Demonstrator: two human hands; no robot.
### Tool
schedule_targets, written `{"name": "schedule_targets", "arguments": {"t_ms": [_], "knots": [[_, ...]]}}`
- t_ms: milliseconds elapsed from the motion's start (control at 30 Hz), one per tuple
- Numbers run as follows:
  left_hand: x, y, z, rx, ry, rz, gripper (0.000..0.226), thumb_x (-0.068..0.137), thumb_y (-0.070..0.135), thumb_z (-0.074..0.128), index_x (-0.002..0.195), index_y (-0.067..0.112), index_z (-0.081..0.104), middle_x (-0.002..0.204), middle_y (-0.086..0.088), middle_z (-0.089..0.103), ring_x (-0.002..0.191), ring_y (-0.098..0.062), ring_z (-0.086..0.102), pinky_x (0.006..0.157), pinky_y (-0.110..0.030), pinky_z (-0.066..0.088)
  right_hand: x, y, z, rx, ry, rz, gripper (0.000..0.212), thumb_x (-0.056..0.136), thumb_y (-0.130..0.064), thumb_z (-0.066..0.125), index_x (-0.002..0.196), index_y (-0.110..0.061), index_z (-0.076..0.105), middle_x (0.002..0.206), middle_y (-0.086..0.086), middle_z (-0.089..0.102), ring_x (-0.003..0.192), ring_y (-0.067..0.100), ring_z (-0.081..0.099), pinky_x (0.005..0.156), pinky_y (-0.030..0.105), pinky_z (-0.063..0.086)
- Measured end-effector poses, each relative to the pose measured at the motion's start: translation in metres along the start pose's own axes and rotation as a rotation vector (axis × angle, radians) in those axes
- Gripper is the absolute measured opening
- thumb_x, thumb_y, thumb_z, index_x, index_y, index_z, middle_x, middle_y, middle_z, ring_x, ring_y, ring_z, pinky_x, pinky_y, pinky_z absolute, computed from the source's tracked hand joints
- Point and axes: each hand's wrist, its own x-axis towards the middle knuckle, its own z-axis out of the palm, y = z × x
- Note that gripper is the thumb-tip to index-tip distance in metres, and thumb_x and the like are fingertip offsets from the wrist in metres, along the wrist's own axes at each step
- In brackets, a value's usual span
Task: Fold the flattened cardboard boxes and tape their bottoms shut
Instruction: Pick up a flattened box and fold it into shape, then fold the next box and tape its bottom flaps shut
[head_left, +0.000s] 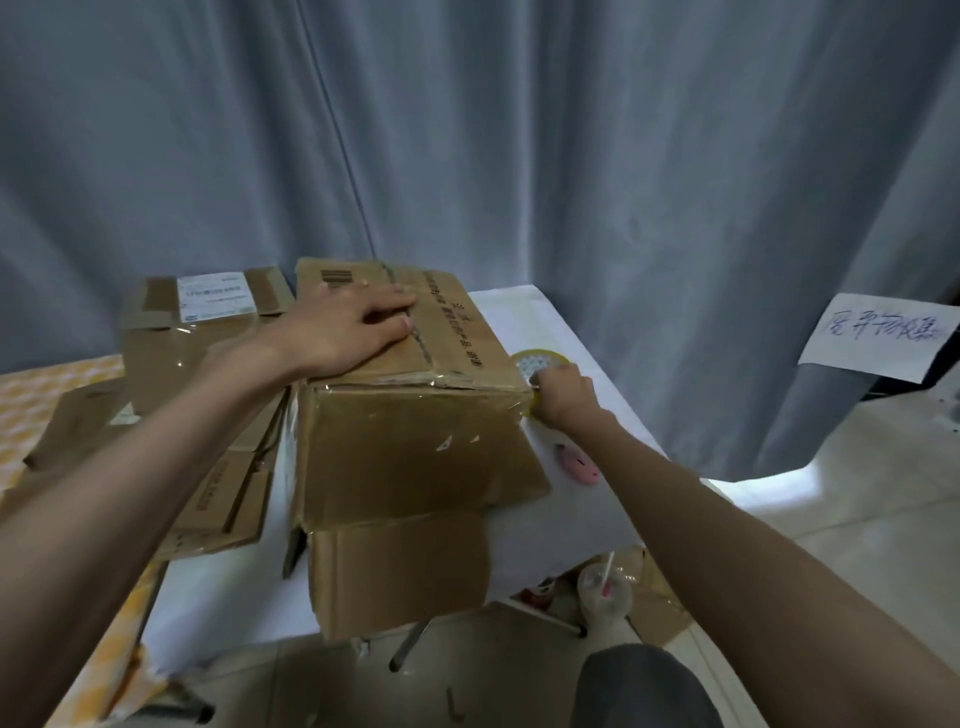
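Note:
A folded cardboard box (405, 447) stands bottom-up on the white table (571, 509), its lower flaps hanging over the front edge. My left hand (348, 327) lies flat on the closed bottom flaps, fingers across the centre seam. Clear tape glints along the box's near top edge. My right hand (563, 397) grips the yellow-rimmed tape roll (537, 364) at the box's right corner, with the roll partly hidden behind my fingers and the box. A pink cutter (576, 464) lies on the table by my right forearm.
Several flattened boxes (218, 499) are stacked left of the folded box, and a taped box with a white label (208, 322) stands behind them. A grey curtain hangs at the back with a handwritten paper note (880, 335). A plastic cup with a straw (602, 592) sits under the table.

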Motion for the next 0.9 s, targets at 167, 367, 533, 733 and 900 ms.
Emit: {"name": "schedule_targets", "arguments": {"t_ms": [167, 367, 533, 733, 900], "knots": [[-0.003, -0.002, 0.002, -0.024, 0.014, 0.004, 0.048, 0.105, 0.049, 0.024, 0.151, 0.040, 0.034, 0.160, 0.016, 0.025, 0.150, -0.013, 0.018, 0.121, -0.037, 0.004, -0.007, 0.005, 0.009, 0.062, 0.321, 0.014, 0.026, 0.093, -0.016, 0.060, 0.117, -0.007, 0.067, 0.131, 0.017, 0.041, 0.124, 0.037, 0.038, 0.096, 0.042, 0.044], [-0.004, -0.002, 0.003, -0.047, 0.026, -0.003, 0.053, 0.104, 0.053, 0.016, 0.152, 0.039, 0.033, 0.161, 0.016, 0.024, 0.150, -0.012, 0.018, 0.122, -0.040, 0.001, -0.029, -0.010, -0.028, 1.147, 0.411, 0.200, 0.018, 0.085, -0.027, 0.074, 0.093, -0.018, 0.061, 0.103, 0.014, 0.063, 0.098, 0.035, 0.065, 0.067, 0.045, 0.060], [-0.006, -0.001, 0.004, -0.049, 0.056, -0.006, 0.051, 0.104, 0.054, 0.025, 0.151, 0.039, 0.034, 0.160, 0.018, 0.025, 0.150, -0.013, 0.020, 0.121, -0.040, 0.006, -0.059, -0.042, -0.043, 1.656, 0.075, 0.175, 0.003, 0.104, -0.023, 0.052, 0.106, -0.023, 0.051, 0.107, 0.014, 0.063, 0.073, 0.020, 0.061, 0.049, 0.026, 0.043], [-0.004, 0.004, 0.002, -0.108, 0.102, -0.041, 0.051, 0.101, 0.054, 0.041, 0.149, 0.039, 0.039, 0.159, 0.016, 0.030, 0.149, -0.020, 0.023, 0.121, -0.043, 0.015, -0.063, -0.063, -0.066, 1.884, 0.013, 0.166, 0.015, 0.106, -0.024, 0.046, 0.120, -0.028, 0.045, 0.133, 0.013, 0.058, 0.100, 0.029, 0.069, 0.086, 0.053, 0.057], [0.001, 0.006, 0.017, -0.140, 0.134, -0.022, 0.053, 0.103, 0.051, 0.039, 0.152, 0.033, 0.036, 0.161, 0.013, 0.026, 0.150, -0.018, 0.020, 0.122, -0.039, 0.011, -0.058, -0.056, -0.075, 1.743, 0.085, 0.156, 0.006, 0.107, -0.024, 0.044, 0.112, -0.021, 0.045, 0.111, 0.016, 0.061, 0.072, 0.021, 0.061, 0.069, 0.040, 0.058]]}}
